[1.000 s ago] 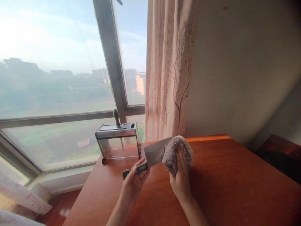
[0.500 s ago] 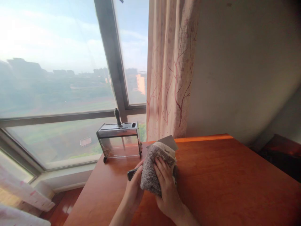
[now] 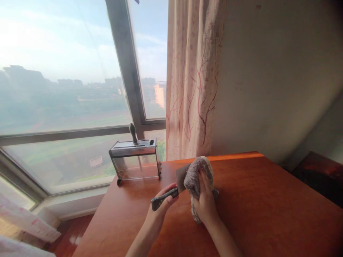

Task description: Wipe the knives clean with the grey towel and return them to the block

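Note:
My left hand [image 3: 165,200] is closed around the black handle [image 3: 163,198] of a kitchen knife with a wide, cleaver-like blade [image 3: 182,176]. The blade slants up to the right above the table. A grey fluffy cloth [image 3: 195,175] is folded over the far part of the blade and hides its end. My right hand [image 3: 205,194] grips this cloth, fingers pressed on its right side, with a loose end hanging below.
On the table [image 3: 257,207], at the back left, stands a clear-sided knife holder [image 3: 134,151] with a metal frame; a dark handle [image 3: 133,133] sticks up from its top. Behind are a window [image 3: 66,89] and a patterned curtain [image 3: 193,89].
My right hand and the cloth have moved right along the blade, baring the part near the handle. The left hand has shifted slightly right with the knife.

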`<state>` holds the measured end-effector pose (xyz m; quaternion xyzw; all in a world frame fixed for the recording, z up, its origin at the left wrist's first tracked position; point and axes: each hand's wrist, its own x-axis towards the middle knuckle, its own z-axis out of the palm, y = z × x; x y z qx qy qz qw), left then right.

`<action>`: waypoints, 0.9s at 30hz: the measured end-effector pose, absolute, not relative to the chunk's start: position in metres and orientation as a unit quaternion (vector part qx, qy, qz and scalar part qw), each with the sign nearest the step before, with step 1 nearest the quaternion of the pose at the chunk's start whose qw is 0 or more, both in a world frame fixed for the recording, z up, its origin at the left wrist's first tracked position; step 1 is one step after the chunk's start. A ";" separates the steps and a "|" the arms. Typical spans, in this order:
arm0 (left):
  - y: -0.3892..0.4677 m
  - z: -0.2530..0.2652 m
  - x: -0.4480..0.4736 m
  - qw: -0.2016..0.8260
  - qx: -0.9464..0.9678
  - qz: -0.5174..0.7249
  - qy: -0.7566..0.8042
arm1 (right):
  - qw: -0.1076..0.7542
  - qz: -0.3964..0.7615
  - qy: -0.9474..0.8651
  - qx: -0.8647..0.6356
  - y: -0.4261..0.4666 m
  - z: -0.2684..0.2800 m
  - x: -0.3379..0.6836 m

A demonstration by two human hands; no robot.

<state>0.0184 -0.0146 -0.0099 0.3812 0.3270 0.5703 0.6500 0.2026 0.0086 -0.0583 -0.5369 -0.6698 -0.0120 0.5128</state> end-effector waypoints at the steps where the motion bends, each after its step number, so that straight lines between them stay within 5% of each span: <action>1: -0.014 -0.011 0.018 0.652 0.379 0.568 0.330 | 0.511 -0.010 -0.674 -0.534 0.007 -0.058 0.201; 13: -0.012 -0.019 0.008 0.647 0.410 0.537 0.353 | 0.426 0.012 -0.807 -0.409 -0.019 -0.033 0.179; 27: -0.015 -0.014 0.011 0.658 0.427 0.518 0.340 | 0.512 -0.035 -0.652 -0.558 0.015 -0.051 0.230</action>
